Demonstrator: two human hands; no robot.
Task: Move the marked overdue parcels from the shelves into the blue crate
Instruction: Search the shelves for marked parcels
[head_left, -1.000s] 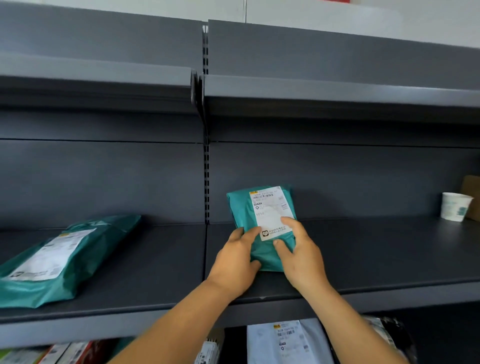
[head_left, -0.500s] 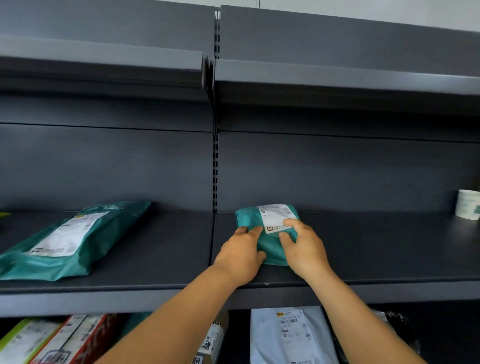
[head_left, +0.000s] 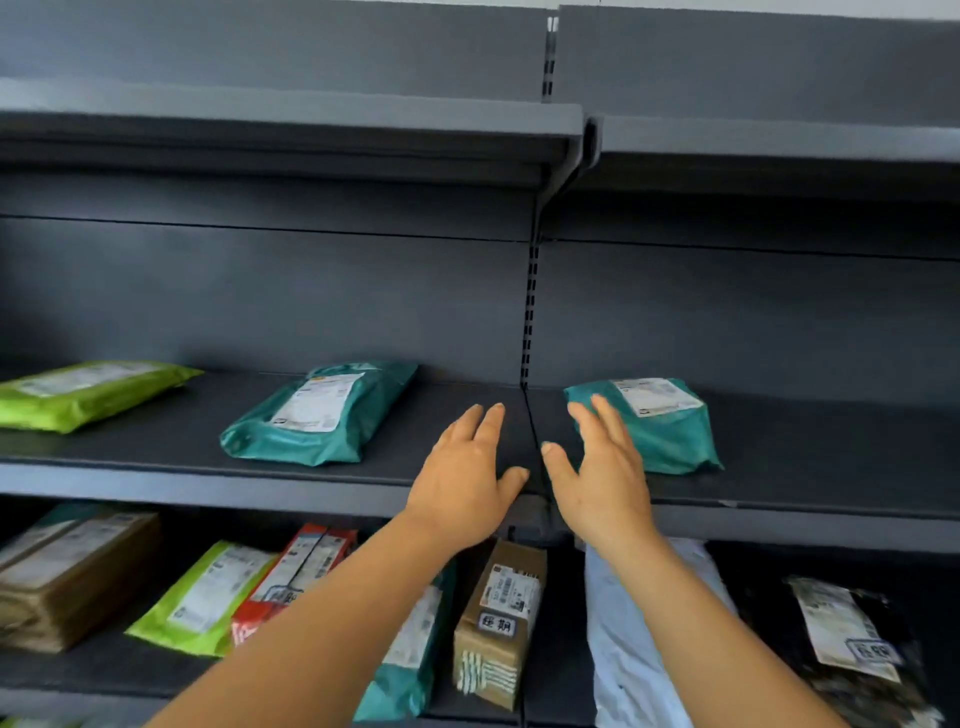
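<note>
Grey shelf (head_left: 779, 467) carries a small teal parcel (head_left: 670, 426); both hands hover with fingers spread, left hand (head_left: 462, 478) empty, right hand (head_left: 597, 478) beside it.

Setting: parcel pickup point or small courier depot. Evidence: dark grey slotted metal shelving (head_left: 530, 322) in adjoining bays, stocked only with shipped goods. Teal poly mailers (head_left: 322, 415) and a green mailer (head_left: 88, 392) carry printed shipping labels. Lower shelf holds a taped cardboard box (head_left: 498, 623) with barcode label and handwritten tag, plus further labelled packets.
</note>
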